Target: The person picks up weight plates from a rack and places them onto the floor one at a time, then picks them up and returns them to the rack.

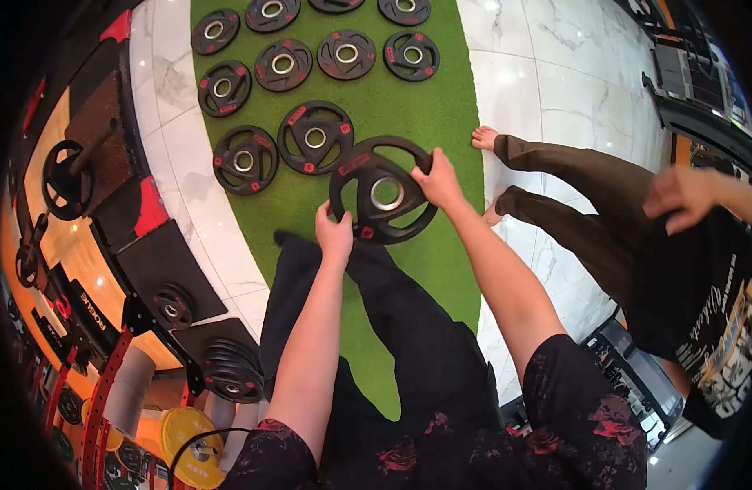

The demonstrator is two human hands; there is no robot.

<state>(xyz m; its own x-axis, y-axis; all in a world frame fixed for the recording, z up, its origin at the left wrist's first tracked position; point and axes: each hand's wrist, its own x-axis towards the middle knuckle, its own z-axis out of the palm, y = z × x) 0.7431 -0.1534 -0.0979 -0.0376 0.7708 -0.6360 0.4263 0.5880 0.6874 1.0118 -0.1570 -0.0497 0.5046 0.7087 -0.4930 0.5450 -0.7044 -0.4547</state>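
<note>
spanning the floor between white tiles point(507, 98), green turf point(441, 294) shows past the right side of a black weight plate point(364, 192) held above it. the left hand point(335, 233) closes on the plate's lower-left rim, the right hand point(439, 181) on its right rim. some fingertips are hidden; the view's upper edge cuts off several floor plates point(270, 24).
</note>
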